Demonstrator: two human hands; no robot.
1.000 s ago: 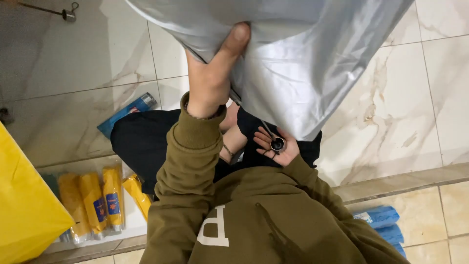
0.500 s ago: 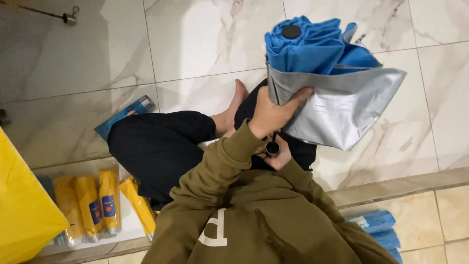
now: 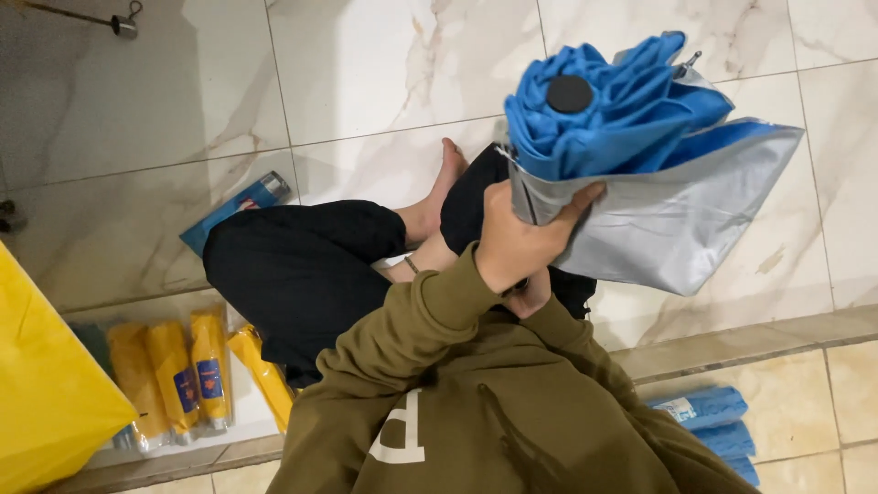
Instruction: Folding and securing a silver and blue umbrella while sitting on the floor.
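At the bottom of the head view, the person in an olive hooded top (image 3: 457,412) is sitting cross-legged in black trousers (image 3: 302,274) on the floor. From the sleeve, the left hand (image 3: 517,240) is reaching up toward one o'clock and closing its fingers and thumb around the gathered canopy of a folded umbrella (image 3: 640,165), blue outside and silver inside, held above the lap at about one o'clock. The right hand (image 3: 532,295) is sitting just beneath the left, mostly hidden; whether it is gripping anything cannot be told. At eight o'clock, wrapped yellow umbrellas (image 3: 183,375) are lying side by side near a yellow bag (image 3: 46,393). At four o'clock, blue packets (image 3: 713,421) are resting beyond a raised step (image 3: 750,338). Farther out, glossy marble tiles (image 3: 366,82) are spreading across the floor, with a blue packet (image 3: 233,212) lying at ten o'clock.
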